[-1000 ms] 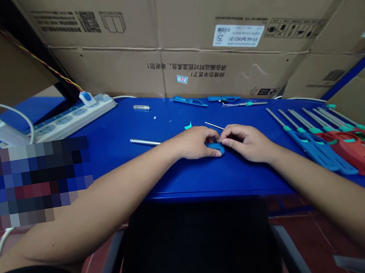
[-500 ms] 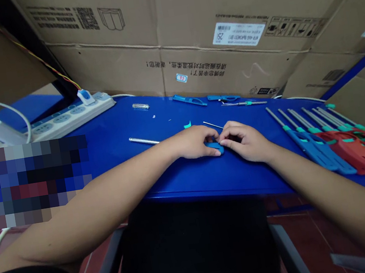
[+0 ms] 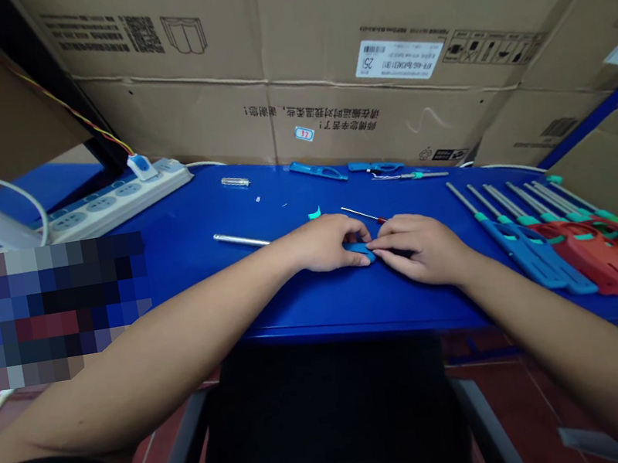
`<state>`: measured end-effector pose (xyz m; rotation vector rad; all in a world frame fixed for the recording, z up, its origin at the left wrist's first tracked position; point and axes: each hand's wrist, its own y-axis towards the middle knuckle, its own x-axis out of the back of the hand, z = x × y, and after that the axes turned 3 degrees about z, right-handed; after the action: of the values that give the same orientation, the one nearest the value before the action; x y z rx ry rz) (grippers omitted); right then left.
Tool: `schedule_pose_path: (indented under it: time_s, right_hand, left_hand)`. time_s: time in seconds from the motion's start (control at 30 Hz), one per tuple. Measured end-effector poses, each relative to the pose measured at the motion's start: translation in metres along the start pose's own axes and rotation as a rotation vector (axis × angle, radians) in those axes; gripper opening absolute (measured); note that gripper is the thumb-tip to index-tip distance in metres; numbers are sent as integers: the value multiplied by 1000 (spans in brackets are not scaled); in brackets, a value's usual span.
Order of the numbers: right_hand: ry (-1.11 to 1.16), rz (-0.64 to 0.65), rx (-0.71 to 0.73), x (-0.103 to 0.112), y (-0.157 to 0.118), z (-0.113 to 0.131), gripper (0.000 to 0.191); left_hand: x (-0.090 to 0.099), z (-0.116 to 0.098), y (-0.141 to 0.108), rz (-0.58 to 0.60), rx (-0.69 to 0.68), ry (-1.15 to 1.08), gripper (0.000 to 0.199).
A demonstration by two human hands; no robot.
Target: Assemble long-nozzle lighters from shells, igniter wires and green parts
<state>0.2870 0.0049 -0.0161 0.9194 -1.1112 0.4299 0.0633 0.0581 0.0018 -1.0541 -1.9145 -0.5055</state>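
My left hand (image 3: 326, 243) is closed around a blue long-nosed lighter (image 3: 359, 248) lying low over the table. The lighter's metal tube (image 3: 241, 240) sticks out to the left from behind my wrist. With its fingertips pinched together, my right hand (image 3: 422, 246) touches the lighter's handle end; what sits between those fingertips is too small to make out. Just beyond the right hand lies a thin screwdriver (image 3: 362, 214), its red handle partly hidden by the fingers. A small turquoise piece (image 3: 315, 213) rests behind my left hand.
Several finished-looking lighters (image 3: 569, 245) in blue, red and green lie in a row at right. Toward the back are blue handle shells (image 3: 318, 172), a loose metal tube assembly (image 3: 414, 175) and a clear small part (image 3: 235, 182). A power strip (image 3: 121, 198) stands at left, before a cardboard wall (image 3: 197, 116).
My right hand has flattened and shifted slightly, uncovering the screwdriver's red handle. The left hand keeps hold of the lighter, whose visible end is now a little more covered. The view has moved slightly.
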Motion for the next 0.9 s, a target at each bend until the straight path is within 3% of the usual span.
schedule_pose_path:
  time_s: [0.33,0.9]
  right_hand:
    - [-106,-67,0,3,-3,2,25]
    - [-182,-15,48,5,-4,1,22]
  left_hand:
    - [1,-3,-1,6,34,-13,42]
    - [2,-5,-1,23,54,-12,42]
